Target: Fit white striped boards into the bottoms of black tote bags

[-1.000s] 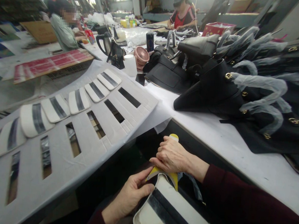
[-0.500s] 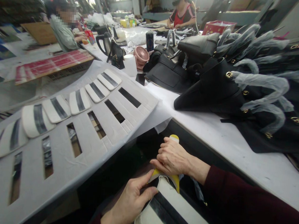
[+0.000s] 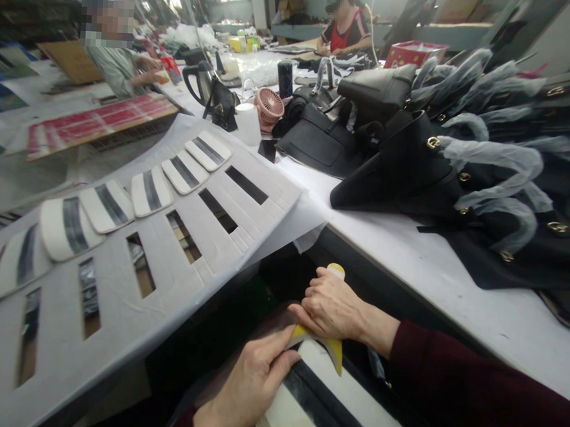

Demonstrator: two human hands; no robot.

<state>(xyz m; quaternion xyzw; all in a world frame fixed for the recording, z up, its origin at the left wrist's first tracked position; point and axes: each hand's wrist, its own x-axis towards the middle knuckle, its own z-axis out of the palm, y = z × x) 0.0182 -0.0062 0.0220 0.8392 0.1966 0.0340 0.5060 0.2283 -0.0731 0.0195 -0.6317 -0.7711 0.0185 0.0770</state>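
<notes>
My right hand [image 3: 332, 304] is wrapped round the handle of a yellow tool [image 3: 337, 356], with a light, yellow-tipped handle end above the fist. The tool widens into a curved, crescent-like edge lying over the near end of a padded off-white piece [image 3: 354, 395]. A black strip [image 3: 325, 403] runs along that piece, whose lower part is cut off by the frame. With thumb and fingers, my left hand [image 3: 257, 378] pinches the piece's left edge beside the tool; one fingertip meets the tool's left tip. Dark material lies under the piece, its form hard to make out.
On the left, a pale slotted board [image 3: 166, 284] bears several off-white pieces [image 3: 71, 228] with dark strips. Black bags [image 3: 393, 162] with plastic-wrapped handles crowd the white table [image 3: 453, 286] at right. A pink fan [image 3: 270, 107] and a kettle [image 3: 201, 81] stand behind. Two people sit farther back.
My right hand and the yellow tool have shifted slightly down, farther over the piece's end. My left hand keeps its pinch. The person at left has moved their head left and raised their hands.
</notes>
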